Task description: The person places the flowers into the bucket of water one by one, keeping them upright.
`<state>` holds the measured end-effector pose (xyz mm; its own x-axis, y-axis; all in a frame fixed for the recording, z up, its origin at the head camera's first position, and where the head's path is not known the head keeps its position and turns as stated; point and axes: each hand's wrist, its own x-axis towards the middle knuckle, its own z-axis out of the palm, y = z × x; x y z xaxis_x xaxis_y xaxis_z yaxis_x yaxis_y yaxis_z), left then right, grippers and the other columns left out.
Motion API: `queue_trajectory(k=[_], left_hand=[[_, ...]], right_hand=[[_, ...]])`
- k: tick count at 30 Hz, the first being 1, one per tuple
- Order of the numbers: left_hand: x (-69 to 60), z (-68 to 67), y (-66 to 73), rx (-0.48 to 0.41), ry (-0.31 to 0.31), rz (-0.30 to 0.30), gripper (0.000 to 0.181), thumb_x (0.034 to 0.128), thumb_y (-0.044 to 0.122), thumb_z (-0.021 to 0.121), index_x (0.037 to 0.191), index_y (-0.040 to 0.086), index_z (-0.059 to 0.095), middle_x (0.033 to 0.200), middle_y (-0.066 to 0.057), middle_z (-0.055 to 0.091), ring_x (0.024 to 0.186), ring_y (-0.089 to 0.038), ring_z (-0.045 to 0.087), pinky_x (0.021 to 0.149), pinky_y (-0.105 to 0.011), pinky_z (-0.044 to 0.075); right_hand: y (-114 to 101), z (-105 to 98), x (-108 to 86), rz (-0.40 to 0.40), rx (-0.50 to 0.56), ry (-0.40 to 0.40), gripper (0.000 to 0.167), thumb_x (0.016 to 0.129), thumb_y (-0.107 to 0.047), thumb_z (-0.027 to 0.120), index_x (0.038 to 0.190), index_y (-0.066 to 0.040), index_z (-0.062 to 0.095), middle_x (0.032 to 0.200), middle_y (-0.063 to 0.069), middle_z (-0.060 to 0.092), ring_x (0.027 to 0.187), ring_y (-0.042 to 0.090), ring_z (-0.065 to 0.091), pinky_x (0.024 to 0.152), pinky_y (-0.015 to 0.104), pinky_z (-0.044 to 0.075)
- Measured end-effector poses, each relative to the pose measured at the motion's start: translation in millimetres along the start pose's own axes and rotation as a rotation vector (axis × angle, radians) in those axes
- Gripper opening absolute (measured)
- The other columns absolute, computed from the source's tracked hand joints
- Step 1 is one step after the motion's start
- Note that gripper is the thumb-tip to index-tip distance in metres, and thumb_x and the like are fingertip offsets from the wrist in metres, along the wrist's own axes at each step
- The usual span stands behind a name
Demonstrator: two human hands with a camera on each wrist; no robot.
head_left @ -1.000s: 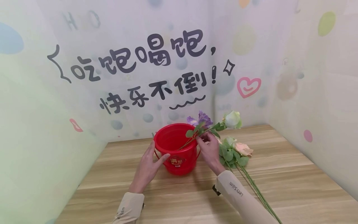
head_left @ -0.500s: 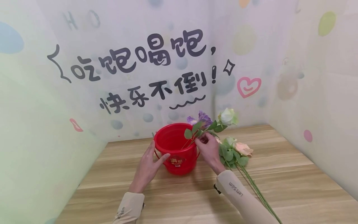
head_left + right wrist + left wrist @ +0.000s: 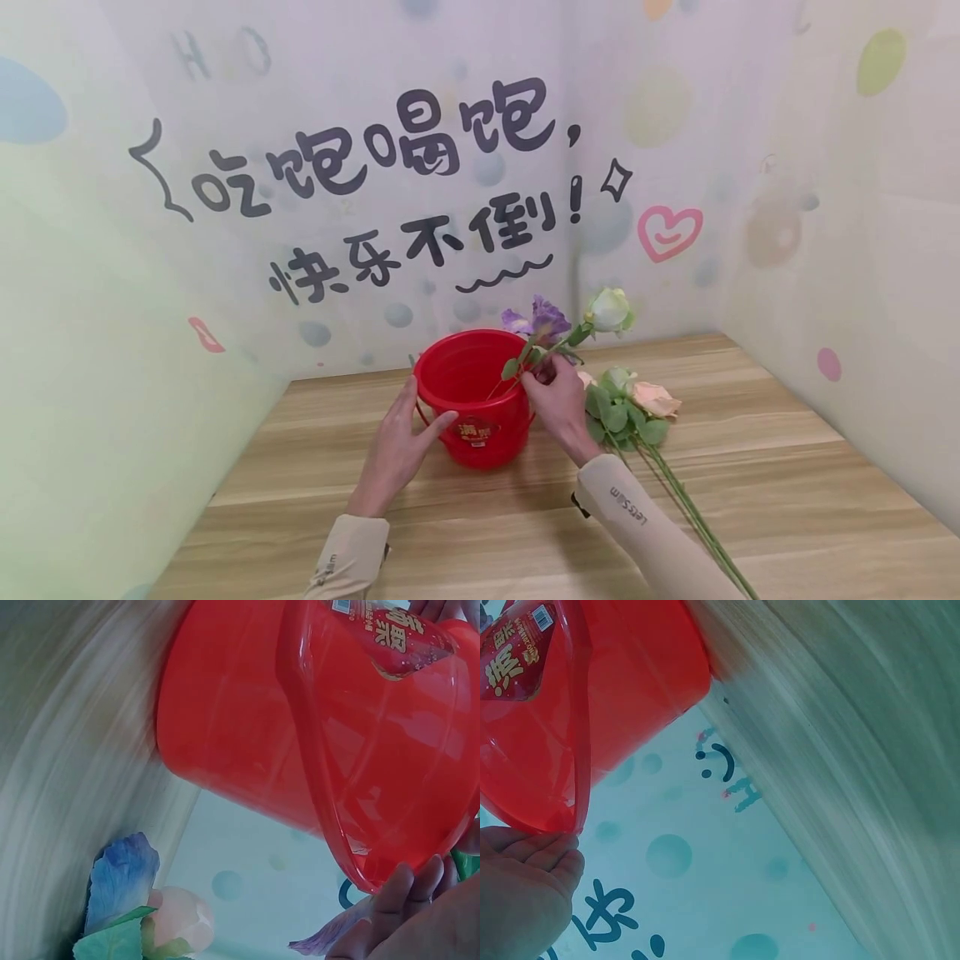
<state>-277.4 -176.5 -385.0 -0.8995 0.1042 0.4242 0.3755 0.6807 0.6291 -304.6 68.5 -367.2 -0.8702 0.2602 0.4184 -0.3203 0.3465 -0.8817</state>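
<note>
White rose (image 3: 609, 310), one, in right-hand fingers (image 3: 542, 395)

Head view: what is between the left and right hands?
In the head view, the red bucket stands between the left hand and the right hand; flower stems dip inside.

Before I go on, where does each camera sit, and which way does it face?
Head: on the head, facing forward and down at the red bucket, flowers and wall; left grip, right grip and both sleeves show.
Left wrist: on that wrist, facing the bucket's side, table and wall; left grip shows lower left.
Right wrist: on that wrist, facing the bucket from its right; right grip shows lower right, and fingertips, probably the left's, upper right.
Both wrist views share the bucket's label and handle.
</note>
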Motion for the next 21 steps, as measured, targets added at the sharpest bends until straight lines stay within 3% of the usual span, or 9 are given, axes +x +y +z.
queue_trajectory(k=[21], left_hand=[[0.2, 1.1, 0.4, -0.002, 0.003, -0.007, 0.097, 0.0919, 0.062, 0.069, 0.167, 0.021, 0.023, 0.166, -0.004, 0.032, 0.149, -0.033, 0.035, 0.099, -0.055, 0.053]], right_hand=[[-0.4, -0.7, 1.4, 0.059, -0.034, -0.026, 0.013, 0.089, -0.018, 0.065, 0.093, -0.006, 0.063, 0.083, 0.008, 0.060, 0.076, 0.024, 0.054, 0.064, 0.032, 0.043]])
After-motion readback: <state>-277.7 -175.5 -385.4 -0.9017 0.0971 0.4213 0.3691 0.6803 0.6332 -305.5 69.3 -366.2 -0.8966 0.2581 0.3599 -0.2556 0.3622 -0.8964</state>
